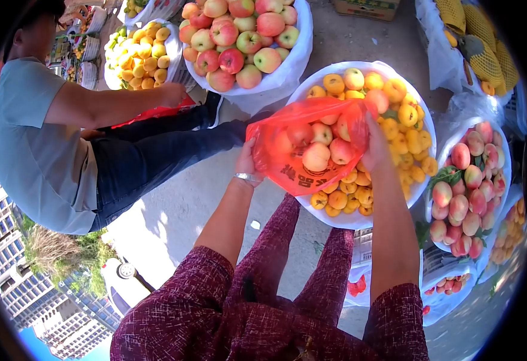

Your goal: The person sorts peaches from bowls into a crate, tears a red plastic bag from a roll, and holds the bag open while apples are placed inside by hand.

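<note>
Both my hands hold a red plastic bag (307, 174) with its mouth spread wide. Several red and yellow apples (316, 157) lie inside it. My left hand (248, 160), with a silver band at the wrist, grips the bag's left edge. On the opposite side my right hand (376, 141) is closed on the right edge, its fingers partly hidden by the plastic. The bag is over the left part of a white-lined basket (430, 125) of flat yellow fruit (407, 115). Another lined basket (304, 45) full of apples (231, 61) stands beyond.
At left a person (41, 138) in a light shirt holds a red bag (155, 112). Yellow fruit (137, 55) fills a basket behind. Peaches (474, 176) lie in a basket at right, with netted fruit (480, 42) above. A white car (122, 283) is at lower left.
</note>
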A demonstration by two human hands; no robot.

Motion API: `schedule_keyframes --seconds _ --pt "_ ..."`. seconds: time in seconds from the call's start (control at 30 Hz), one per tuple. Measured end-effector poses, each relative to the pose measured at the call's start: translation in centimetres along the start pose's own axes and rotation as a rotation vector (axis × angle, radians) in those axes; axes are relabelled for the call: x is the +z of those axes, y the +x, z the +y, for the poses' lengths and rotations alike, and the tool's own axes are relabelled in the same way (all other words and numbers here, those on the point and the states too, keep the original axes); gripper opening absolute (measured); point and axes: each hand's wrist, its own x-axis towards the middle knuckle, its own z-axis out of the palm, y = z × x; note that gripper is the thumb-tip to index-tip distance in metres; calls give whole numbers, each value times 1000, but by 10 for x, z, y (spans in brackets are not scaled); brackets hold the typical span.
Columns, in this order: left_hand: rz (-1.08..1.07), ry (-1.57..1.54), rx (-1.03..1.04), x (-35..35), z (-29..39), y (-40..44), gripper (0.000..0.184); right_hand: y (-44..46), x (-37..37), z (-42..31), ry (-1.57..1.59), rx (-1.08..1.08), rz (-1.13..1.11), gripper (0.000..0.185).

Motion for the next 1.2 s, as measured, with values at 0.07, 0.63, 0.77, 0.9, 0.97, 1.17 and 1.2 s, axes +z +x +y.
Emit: schedule_keyframes --seconds 0.07,0.63,0.77,0.9,0.97,1.17,1.2 --pt "7 3 -2 0 0 1 47 -1 2 -1 -9 -6 5 42" --pt "26 16 -18 5 1 -2 46 -4 5 -3 10 2 12 41" --pt "32 5 -20 4 0 -1 45 -3 4 -2 5 -4 12 40" --pt "42 -10 -23 5 1 -2 43 -2 2 -2 5 -2 5 40" --pt "60 -12 -15 6 1 -1 43 -4 4 -3 1 5 12 40" --pt "-4 -9 55 1 -2 4 46 0 1 -3 6 -2 6 40" --pt "-41 -4 76 5 -1 3 47 -1 3 -3 8 0 4 40"
